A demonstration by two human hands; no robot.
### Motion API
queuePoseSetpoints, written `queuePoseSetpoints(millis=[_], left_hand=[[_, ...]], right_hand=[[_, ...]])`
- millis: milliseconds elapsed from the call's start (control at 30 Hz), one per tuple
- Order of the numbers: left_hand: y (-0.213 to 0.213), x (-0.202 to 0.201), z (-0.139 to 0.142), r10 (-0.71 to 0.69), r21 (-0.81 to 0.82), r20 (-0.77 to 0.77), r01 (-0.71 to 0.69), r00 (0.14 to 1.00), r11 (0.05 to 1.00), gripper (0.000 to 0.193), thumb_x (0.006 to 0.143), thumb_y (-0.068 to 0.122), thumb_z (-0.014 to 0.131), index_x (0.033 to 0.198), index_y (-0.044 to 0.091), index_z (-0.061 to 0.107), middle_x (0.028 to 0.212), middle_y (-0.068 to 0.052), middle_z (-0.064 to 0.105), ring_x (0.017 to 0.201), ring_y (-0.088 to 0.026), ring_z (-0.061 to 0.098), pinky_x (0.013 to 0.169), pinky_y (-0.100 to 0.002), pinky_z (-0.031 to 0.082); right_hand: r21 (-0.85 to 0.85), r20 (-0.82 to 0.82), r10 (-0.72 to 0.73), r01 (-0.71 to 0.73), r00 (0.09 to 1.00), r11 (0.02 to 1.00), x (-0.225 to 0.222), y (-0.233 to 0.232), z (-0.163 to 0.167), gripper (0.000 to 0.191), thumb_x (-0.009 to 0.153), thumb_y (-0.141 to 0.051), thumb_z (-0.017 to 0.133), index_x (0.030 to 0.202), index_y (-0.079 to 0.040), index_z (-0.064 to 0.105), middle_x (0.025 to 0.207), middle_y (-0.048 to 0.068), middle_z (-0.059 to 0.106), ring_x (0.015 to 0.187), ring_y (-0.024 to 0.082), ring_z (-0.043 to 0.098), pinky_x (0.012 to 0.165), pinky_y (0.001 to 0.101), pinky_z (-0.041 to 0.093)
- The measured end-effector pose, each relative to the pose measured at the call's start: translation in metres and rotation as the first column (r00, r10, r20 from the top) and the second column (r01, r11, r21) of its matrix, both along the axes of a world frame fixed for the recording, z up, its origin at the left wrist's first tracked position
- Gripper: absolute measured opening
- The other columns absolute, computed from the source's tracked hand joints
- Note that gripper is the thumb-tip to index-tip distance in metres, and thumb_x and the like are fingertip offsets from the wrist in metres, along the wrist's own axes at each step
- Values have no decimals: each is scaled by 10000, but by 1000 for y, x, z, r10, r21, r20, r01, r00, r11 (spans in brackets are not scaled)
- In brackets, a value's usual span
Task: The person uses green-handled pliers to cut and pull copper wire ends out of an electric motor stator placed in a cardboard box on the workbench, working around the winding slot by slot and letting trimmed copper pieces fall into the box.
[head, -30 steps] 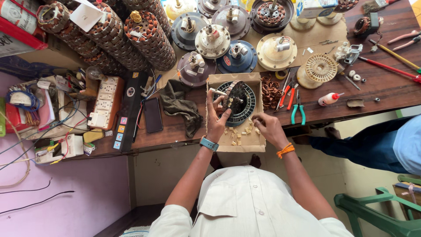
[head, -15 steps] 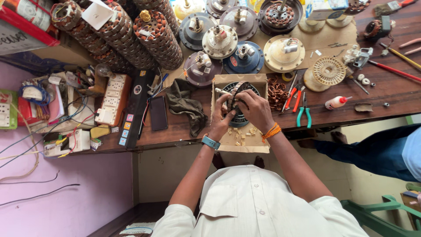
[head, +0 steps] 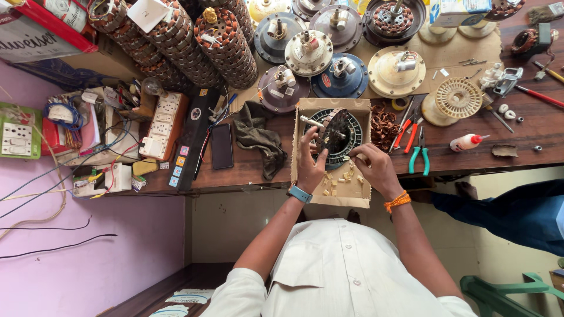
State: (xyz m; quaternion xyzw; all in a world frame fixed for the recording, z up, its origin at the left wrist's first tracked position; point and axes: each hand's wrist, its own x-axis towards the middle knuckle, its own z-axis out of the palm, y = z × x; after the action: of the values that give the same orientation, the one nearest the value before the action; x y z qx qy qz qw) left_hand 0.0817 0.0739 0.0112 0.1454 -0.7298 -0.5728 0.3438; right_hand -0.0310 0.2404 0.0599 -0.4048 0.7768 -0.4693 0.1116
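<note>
A round fan stator (head: 336, 135) with a slotted dark core stands tilted on a sheet of cardboard (head: 345, 194) at the wooden bench's front edge. My left hand (head: 310, 165) grips the stator's lower left rim and props it up. My right hand (head: 373, 169) is lower right of it, fingers pinched over the small tan insulation pieces (head: 335, 183) scattered on the cardboard; I cannot tell whether it holds one.
Several fan motor housings (head: 341, 76) and stacked stator cores (head: 226, 44) fill the back of the bench. A dark rag (head: 258, 138), phone (head: 222, 147), pliers (head: 420, 152), copper wire coil (head: 385, 124) and glue bottle (head: 467, 141) lie nearby. Another person's leg (head: 505, 205) is at right.
My right hand went onto the stator, then pulled back down to the loose pieces on the cardboard. The stator is now more upright in my left hand.
</note>
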Motion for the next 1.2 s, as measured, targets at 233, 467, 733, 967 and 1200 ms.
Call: queuePoseSetpoints(millis=[233,467,733,967,1200], left_hand=[[-2,-4,40,39,162,107,-56,993,985,898,899,-56,656,1640,200,217,1275,-105,636,914,-141,682,789,-297,585],[-20,-10,35,-56,205,194,15,979,979,964,876,-51,718,1644,195,191,1278,-134,683,869,-128,670,761,-286,587],[-29,-2,20,-118,387,41,93,992,917,1059,846,-32,789,1657,192,146,1244,-147,694,879,-100,638,793,-259,555],[-26,-2,9,-112,430,14,95,994,898,1050,859,36,813,1657,206,153,1283,-158,671,888,-101,635,814,-264,549],[-27,-2,2,-121,406,59,87,991,910,924,882,63,807,1634,178,283,1337,-189,670,932,-107,643,864,-284,566]], right_hand=[[-64,36,-71,73,997,995,-7,7,5,160,900,7,706,1058,-16,709,955,71,721,769,131,688,665,287,548],[-175,-54,-65,55,996,983,-3,-33,30,175,893,-37,743,1065,-55,714,1060,66,708,724,148,687,629,297,552],[-211,-387,-85,1,918,977,2,-66,31,188,871,-60,778,1037,-80,693,1055,58,694,790,270,714,682,365,561],[-324,-264,-97,7,960,946,-6,-54,0,200,841,21,764,999,-40,658,1022,70,700,718,181,689,640,304,562],[-120,-52,-50,44,997,992,13,15,-20,156,841,41,735,967,-33,678,1001,75,710,624,119,631,574,255,526]])
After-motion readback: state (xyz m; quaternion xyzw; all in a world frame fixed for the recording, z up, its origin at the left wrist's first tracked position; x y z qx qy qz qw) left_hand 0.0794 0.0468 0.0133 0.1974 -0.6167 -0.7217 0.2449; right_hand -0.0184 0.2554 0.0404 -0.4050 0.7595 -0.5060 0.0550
